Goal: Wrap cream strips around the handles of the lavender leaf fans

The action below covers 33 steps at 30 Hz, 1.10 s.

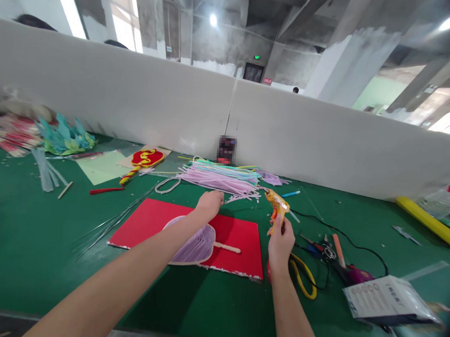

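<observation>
My right hand (282, 240) is wrapped round the handle of a yellow hot glue gun (279, 202), its nozzle pointing up and left. My left hand (209, 205) is closed above the far edge of a red board (239, 235); whatever its fingers hold is hidden or too small to name. A fan shape covered in lilac strips (197, 245) lies on the board, with a pale rim and a twisted pale handle pointing right. My left forearm hides part of it. Just beyond my left hand lies a bundle of lilac and mint pipe cleaners (220, 178).
A red and yellow fan-shaped piece (147, 157) and teal decorations (65, 136) lie at the left. Yellow-handled scissors (304, 280), a black cord (352, 240) and a white packet (388, 300) lie at the right. A white partition (306, 143) stands behind.
</observation>
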### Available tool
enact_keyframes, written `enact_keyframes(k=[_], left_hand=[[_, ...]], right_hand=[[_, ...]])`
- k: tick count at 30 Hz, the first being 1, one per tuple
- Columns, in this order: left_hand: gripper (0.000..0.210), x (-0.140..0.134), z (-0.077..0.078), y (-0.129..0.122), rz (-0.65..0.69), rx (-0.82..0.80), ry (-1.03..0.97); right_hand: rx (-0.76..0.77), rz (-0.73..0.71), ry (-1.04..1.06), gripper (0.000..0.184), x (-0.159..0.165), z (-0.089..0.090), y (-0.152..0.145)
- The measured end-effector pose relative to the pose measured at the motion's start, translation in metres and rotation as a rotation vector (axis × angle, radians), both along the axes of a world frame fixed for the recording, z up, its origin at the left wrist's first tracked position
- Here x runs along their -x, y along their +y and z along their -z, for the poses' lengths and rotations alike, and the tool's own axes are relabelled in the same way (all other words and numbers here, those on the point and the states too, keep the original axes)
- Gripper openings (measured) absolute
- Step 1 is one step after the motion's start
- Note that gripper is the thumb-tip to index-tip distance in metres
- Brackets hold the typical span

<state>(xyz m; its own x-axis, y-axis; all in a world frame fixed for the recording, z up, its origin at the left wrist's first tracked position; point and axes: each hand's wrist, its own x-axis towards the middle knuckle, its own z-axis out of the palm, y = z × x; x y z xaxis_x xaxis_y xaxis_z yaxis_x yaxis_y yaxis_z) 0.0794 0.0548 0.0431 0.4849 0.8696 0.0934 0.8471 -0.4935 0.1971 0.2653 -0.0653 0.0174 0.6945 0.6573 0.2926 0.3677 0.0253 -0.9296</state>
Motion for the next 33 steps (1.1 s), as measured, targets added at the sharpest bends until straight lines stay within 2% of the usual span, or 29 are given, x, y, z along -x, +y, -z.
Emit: enact_keyframes(k=[6,12,16,24,29,33], left_hand=[[0.011,0.001,0.011,0.006,0.139,0.021,0.003],[0.012,-0.005,0.009,-0.005,0.283,0.003,0.071],[0.015,-0.012,0.007,-0.012,0.298,-0.03,0.097],[0.016,-0.013,0.006,-0.004,0.176,-0.051,0.033],[0.01,-0.011,0.012,0.001,0.319,-0.023,-0.01],[0.009,-0.015,0.013,0.0,0.409,-0.059,0.015]], right_hand=[[-0.028,-0.006,0.024,0.044,0.0,0.0,0.0],[-0.025,-0.011,0.011,0.044,0.0,0.002,0.0],[-0.021,-0.002,0.006,0.044,-0.001,0.003,0.001],[-0.026,-0.005,0.025,0.045,0.0,0.001,0.0],[-0.038,0.007,0.028,0.044,0.001,-0.001,0.0],[-0.05,0.017,0.031,0.045,0.0,-0.001,0.0]])
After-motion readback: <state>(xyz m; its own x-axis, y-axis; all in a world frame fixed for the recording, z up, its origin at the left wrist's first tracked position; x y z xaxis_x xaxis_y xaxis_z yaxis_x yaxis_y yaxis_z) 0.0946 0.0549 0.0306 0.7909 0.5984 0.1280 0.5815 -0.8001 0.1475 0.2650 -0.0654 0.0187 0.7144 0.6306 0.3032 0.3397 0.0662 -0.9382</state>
